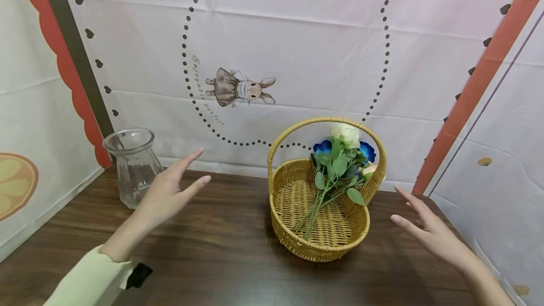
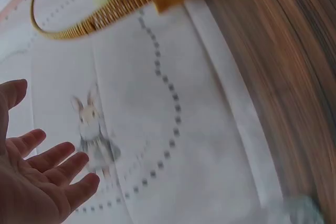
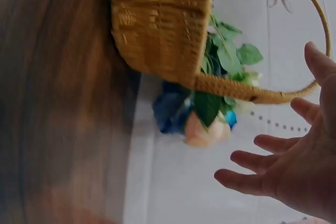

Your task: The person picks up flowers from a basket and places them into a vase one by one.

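My left hand (image 1: 167, 195) hovers above the table with its fingers extended, just right of a clear glass vase (image 1: 138, 174). Nothing is in its grasp; the left wrist view shows the palm bare. To the right of the wicker basket (image 1: 280, 223) my right hand (image 1: 429, 230) is held in the air, fingers spread and apart from the basket. Inside the basket several artificial roses lean against its back right side: a white rose (image 1: 346, 134), blue roses (image 1: 367, 151) and a peach rose (image 3: 202, 132). Their green stems (image 1: 312, 218) point toward the front.
A dark wooden table (image 1: 204, 259) carries the basket and the vase. The basket's tall arched handle (image 1: 327, 120) rises over the flowers. Behind stands a pale printed cloth backdrop (image 1: 297, 60) with a rabbit figure (image 1: 240, 88), and more printed cloth (image 1: 501, 192) borders the right side.
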`<state>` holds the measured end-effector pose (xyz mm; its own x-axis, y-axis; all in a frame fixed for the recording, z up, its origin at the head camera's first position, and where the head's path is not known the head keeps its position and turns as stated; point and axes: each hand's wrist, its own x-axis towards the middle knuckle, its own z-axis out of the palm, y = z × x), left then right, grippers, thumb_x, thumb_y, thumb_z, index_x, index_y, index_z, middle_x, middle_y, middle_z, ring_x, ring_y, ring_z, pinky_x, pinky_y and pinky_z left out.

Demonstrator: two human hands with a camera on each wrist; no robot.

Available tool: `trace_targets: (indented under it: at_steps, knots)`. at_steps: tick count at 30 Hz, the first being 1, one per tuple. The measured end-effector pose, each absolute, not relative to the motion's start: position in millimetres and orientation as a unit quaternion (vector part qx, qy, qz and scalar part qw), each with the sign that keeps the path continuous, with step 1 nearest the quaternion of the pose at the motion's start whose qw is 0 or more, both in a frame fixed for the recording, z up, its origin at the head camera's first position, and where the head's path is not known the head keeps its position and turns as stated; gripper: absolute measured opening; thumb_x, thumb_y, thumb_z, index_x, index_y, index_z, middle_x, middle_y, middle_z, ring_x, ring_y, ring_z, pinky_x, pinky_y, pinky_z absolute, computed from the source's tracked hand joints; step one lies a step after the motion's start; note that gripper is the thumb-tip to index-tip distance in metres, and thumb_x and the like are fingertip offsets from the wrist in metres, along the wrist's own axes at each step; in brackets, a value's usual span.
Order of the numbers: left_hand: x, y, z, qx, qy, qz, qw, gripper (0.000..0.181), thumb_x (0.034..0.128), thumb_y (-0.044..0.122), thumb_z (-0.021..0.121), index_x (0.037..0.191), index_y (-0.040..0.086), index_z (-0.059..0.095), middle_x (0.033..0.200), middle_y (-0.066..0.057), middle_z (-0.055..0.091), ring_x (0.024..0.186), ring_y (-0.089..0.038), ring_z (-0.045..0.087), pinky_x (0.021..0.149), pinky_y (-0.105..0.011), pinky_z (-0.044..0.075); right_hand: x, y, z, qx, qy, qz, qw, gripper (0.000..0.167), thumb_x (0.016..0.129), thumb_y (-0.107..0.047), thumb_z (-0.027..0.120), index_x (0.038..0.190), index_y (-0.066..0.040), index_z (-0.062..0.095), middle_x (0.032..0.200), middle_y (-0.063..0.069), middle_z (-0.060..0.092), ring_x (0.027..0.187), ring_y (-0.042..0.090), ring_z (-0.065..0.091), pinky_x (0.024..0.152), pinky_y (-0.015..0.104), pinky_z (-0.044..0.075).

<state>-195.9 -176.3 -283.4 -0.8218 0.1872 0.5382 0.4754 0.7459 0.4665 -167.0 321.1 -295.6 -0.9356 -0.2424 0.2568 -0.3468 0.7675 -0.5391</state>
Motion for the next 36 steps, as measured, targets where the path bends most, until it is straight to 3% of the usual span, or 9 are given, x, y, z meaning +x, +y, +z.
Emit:
trace_targets:
  at_steps: [5,9,18,24,31,33,36]
  knots:
    - [-199,-150,-288,-0.192,-0.885,-0.358,0.227,0.058,0.0878,0.036,0.059,0.138,0.018,0.038,0.132,-0.015,0.048,0.116,-0.034,0.048,0.094,-0.054,0.036,-167,312,-307,0.181,-0.917,0.350,0.063,0.063,0.095,-0.014,0.048,0.147,-0.014,0.013,0.142,0.032,0.021,0.118,0.057,0.030,0.082,0.068,0.034]
    - [-201,-131,-289,-0.210,-0.867,-0.395,0.221,0.055,0.0858,0.031,0.063,0.134,0.013,0.043,0.123,-0.016,0.055,0.111,-0.031,0.054,0.092,-0.048,0.041,-170,306,-317,0.198,-0.908,0.364,0.062,0.059,0.095,-0.012,0.047,0.145,-0.008,0.016,0.138,0.034,0.026,0.116,0.054,0.036,0.085,0.063,0.036]
    - [-205,-98,-297,-0.249,-0.834,-0.449,0.204,0.051,0.0840,0.026,0.065,0.129,0.010,0.048,0.118,-0.013,0.059,0.106,-0.026,0.057,0.089,-0.041,0.045,-178,300,-333,0.198,-0.891,0.408,0.025,0.055,0.096,-0.012,0.044,0.143,-0.001,0.018,0.137,0.035,0.024,0.117,0.056,0.034,0.083,0.059,0.041]
    - [-206,-78,-302,-0.259,-0.821,-0.476,0.179,0.050,0.0837,0.027,0.066,0.127,0.008,0.049,0.116,-0.011,0.060,0.101,-0.024,0.060,0.088,-0.038,0.046,-182,296,-343,0.209,-0.879,0.428,0.010,0.054,0.096,-0.010,0.044,0.142,0.001,0.019,0.136,0.035,0.027,0.116,0.053,0.037,0.082,0.036,0.047]
    - [-209,-53,-307,-0.274,-0.803,-0.513,0.131,0.047,0.0832,0.023,0.066,0.125,0.009,0.051,0.112,-0.010,0.061,0.094,-0.022,0.063,0.083,-0.029,0.049,-186,291,-352,0.202,-0.874,0.441,0.001,0.054,0.095,-0.011,0.045,0.142,0.002,0.020,0.136,0.036,0.025,0.116,0.053,0.036,0.083,0.031,0.046]
    - [-209,-46,-309,-0.272,-0.805,-0.515,0.116,0.045,0.0834,0.023,0.066,0.124,0.011,0.051,0.111,-0.009,0.062,0.092,-0.019,0.063,0.080,-0.028,0.050,-188,291,-354,0.202,-0.870,0.449,-0.001,0.054,0.095,-0.010,0.046,0.141,0.003,0.020,0.137,0.036,0.025,0.116,0.053,0.037,0.081,0.022,0.044]
    - [-211,-37,-312,-0.276,-0.802,-0.521,0.096,0.042,0.0843,0.023,0.065,0.122,0.010,0.052,0.109,-0.010,0.062,0.090,-0.018,0.064,0.076,-0.027,0.051,-190,290,-358,0.198,-0.868,0.456,-0.008,0.055,0.095,-0.011,0.046,0.141,0.002,0.021,0.139,0.034,0.021,0.118,0.051,0.035,0.080,0.020,0.043]
